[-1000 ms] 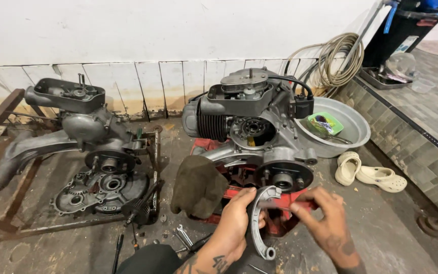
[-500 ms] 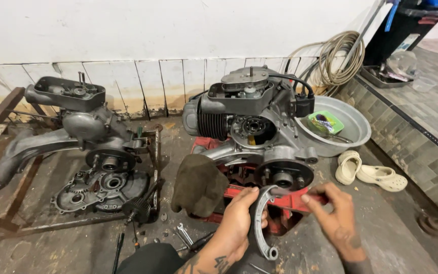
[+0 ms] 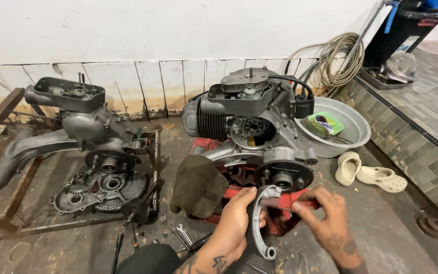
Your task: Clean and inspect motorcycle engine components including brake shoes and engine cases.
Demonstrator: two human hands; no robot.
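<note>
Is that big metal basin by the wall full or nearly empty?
Nearly empty: the metal basin shows bare inner walls, holding only a small green tray.

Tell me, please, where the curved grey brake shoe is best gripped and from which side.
Probably around the mid-arc of the brake shoe, from its left, where the left hand wraps it: the band there seems uniform, while the eyelet end hangs low and the right hand pinches near the upper end.

The left hand covered the middle of the curved brake shoe. Both forearms ran off the bottom edge. The green tub's contents were unidentifiable.
</note>
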